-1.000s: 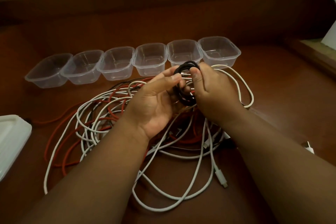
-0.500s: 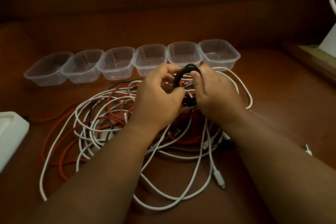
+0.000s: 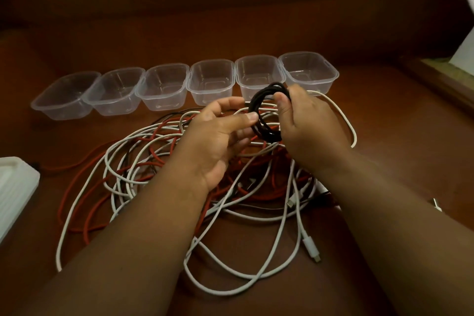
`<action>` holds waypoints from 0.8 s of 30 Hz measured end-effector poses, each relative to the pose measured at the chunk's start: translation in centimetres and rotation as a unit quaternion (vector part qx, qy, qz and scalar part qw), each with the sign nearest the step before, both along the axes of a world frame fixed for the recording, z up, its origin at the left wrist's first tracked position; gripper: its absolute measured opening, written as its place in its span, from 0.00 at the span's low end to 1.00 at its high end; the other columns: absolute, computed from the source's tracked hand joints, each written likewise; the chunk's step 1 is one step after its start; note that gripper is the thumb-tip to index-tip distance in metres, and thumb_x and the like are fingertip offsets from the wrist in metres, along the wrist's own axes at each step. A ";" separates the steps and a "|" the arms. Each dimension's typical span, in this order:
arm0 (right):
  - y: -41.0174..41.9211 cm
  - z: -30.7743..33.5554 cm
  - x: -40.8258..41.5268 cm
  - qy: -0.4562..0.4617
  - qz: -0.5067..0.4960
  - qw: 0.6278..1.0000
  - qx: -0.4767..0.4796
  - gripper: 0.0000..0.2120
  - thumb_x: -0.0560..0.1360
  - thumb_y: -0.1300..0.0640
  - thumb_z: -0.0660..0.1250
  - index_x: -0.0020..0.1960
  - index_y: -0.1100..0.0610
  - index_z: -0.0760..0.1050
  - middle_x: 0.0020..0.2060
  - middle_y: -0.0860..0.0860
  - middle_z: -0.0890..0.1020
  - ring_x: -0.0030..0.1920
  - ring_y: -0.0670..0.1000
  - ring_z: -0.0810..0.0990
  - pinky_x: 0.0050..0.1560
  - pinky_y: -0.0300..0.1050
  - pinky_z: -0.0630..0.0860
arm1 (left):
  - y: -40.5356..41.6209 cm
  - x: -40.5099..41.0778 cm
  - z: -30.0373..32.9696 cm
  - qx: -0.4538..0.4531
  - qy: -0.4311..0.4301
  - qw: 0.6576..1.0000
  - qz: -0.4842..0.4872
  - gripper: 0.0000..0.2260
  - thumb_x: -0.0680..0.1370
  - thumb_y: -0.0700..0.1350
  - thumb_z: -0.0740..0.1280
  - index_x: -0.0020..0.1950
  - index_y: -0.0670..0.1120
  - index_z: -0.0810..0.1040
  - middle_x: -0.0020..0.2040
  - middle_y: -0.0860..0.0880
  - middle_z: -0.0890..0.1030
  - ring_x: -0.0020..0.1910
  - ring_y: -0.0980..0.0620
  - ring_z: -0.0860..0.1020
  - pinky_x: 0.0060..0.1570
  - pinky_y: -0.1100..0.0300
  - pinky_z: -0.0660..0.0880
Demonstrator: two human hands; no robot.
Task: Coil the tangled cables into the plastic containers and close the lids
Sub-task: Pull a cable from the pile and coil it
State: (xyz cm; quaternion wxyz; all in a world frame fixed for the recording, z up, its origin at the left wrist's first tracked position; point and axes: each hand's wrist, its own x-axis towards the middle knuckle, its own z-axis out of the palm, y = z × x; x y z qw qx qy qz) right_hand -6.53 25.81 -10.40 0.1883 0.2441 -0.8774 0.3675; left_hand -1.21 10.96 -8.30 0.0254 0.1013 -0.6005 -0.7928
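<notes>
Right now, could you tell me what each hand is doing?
Left hand: open, thumb touching the black cable coil.
Right hand: gripping the black cable coil.

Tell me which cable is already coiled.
The black cable, wound into a small loop gripped by the right hand; the white cables and red cables lie tangled.

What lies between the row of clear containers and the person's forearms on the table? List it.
In the head view: a tangled pile of white cables and red cables, plus the black coil held above it by the right hand.
</notes>
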 end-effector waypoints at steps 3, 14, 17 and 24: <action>-0.1 -0.1 -0.1 0.002 -0.011 1.000 0.014 0.14 0.84 0.50 0.53 0.55 0.58 0.72 0.38 0.48 0.75 0.37 0.50 0.76 0.35 0.45 0.70 | 0.1 0.1 0.0 0.026 0.003 1.000 -0.012 0.12 0.75 0.35 0.69 0.54 0.48 0.74 0.40 0.50 0.82 0.34 0.56 0.79 0.36 0.62 0.72; -0.6 -0.5 -0.1 0.001 0.011 1.000 -0.013 0.14 0.84 0.50 0.54 0.55 0.59 0.72 0.41 0.50 0.78 0.39 0.50 0.77 0.36 0.43 0.71 | 0.8 0.0 -0.7 -0.047 0.040 0.998 0.005 0.13 0.74 0.37 0.72 0.50 0.51 0.73 0.45 0.48 0.80 0.45 0.50 0.77 0.40 0.57 0.73; -0.6 -0.4 -0.1 0.016 0.021 0.999 -0.036 0.14 0.84 0.51 0.55 0.55 0.61 0.73 0.42 0.53 0.80 0.39 0.53 0.78 0.39 0.47 0.71 | 1.0 -0.1 -0.8 -0.149 0.062 0.984 0.070 0.12 0.74 0.36 0.72 0.48 0.50 0.73 0.39 0.52 0.78 0.39 0.56 0.78 0.38 0.61 0.76; -0.6 -0.5 -0.1 0.029 0.018 0.999 -0.025 0.13 0.84 0.52 0.56 0.54 0.61 0.72 0.40 0.50 0.77 0.36 0.46 0.74 0.37 0.36 0.70 | 0.9 0.4 -0.8 -0.430 0.155 0.881 0.122 0.04 0.74 0.43 0.72 0.42 0.51 0.79 0.36 0.54 0.79 0.34 0.58 0.77 0.33 0.68 0.74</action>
